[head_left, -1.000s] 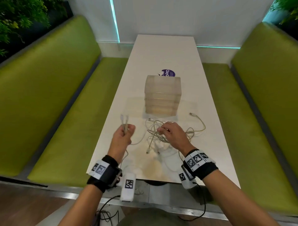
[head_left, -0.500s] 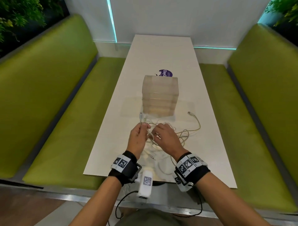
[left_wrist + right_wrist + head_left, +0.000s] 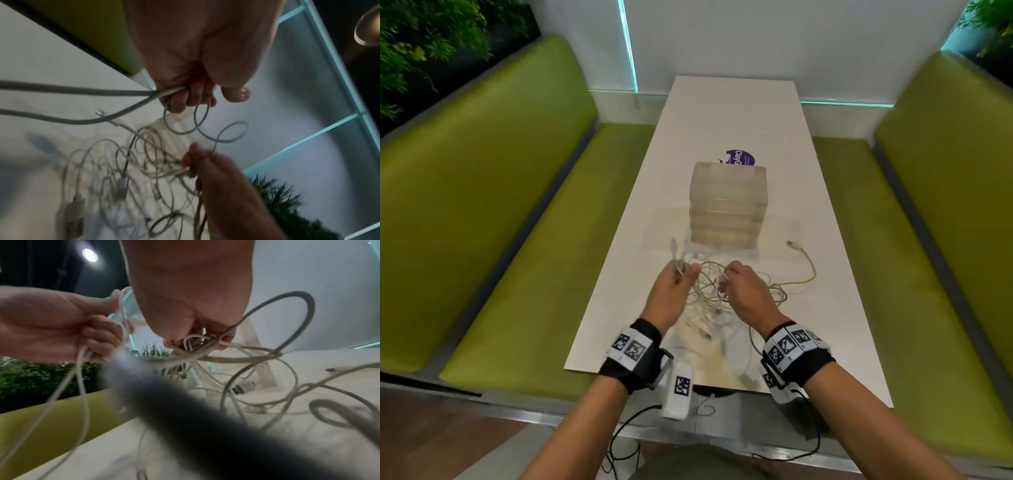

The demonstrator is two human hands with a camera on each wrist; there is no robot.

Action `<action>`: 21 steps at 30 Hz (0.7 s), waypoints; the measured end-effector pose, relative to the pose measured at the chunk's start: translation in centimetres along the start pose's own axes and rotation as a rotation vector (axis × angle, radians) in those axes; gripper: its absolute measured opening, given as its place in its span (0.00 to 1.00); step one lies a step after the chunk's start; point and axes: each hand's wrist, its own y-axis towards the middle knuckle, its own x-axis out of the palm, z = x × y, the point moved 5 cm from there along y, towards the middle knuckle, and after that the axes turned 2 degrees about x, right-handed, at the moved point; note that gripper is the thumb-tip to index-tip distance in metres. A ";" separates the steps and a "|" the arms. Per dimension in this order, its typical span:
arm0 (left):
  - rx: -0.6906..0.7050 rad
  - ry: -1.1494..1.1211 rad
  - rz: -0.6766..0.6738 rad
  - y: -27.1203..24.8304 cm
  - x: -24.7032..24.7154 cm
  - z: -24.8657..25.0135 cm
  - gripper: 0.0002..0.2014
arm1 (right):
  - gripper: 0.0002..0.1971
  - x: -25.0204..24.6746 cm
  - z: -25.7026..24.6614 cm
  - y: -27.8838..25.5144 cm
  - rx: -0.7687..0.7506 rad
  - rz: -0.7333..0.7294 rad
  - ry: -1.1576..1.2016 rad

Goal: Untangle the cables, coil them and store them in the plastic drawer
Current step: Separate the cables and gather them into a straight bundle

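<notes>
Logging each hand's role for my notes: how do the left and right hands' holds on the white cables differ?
The left hand holds a doubled white cable, its plug ends sticking up; the right hand clutches a knot of several strands in the tangled white cable pile. The left grip sits at the pile's left edge, the right directly over it. Both are curled around cable, raised above the white table.

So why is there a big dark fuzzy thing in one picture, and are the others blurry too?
Right wrist view: a cable sits too close to the lens, so it smears dark and out of focus. Left wrist view: the tangled cables are blurred. Head view: mostly sharp, and the wide lens bends the green benches.
</notes>
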 end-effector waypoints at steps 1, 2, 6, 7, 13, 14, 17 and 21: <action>-0.023 0.025 -0.044 -0.1 0.9 -0.5 0.15 | 0.11 -0.1 -0.7 -0.2 -0.032 -0.015 -0.017; -0.048 0.049 -0.078 -0.1 1.8 -0.8 0.18 | 0.10 0.0 -1.3 -0.4 -0.058 -0.030 -0.023; -0.062 0.145 -0.120 0.1 3.7 -0.6 0.16 | 0.06 0.1 -1.6 -0.8 0.043 -0.026 0.146; -0.056 0.173 -0.129 0.1 3.8 -0.4 0.14 | 0.04 0.1 -1.6 -0.8 0.017 -0.028 0.116; -0.036 0.409 -0.154 -0.4 3.6 0.6 0.11 | 0.03 -0.1 -1.5 -0.9 -0.086 0.087 -0.098; -0.038 0.428 -0.143 -0.4 3.4 0.7 0.10 | 0.03 -0.2 -1.6 -0.8 -0.092 0.125 -0.094; -0.056 0.500 -0.169 -0.2 3.3 0.6 0.08 | 0.12 -0.6 -1.7 -0.6 -0.117 0.249 -0.079; -0.068 0.646 -0.180 0.3 3.4 0.2 0.13 | 0.03 -0.5 -2.0 -0.9 -0.151 0.286 -0.105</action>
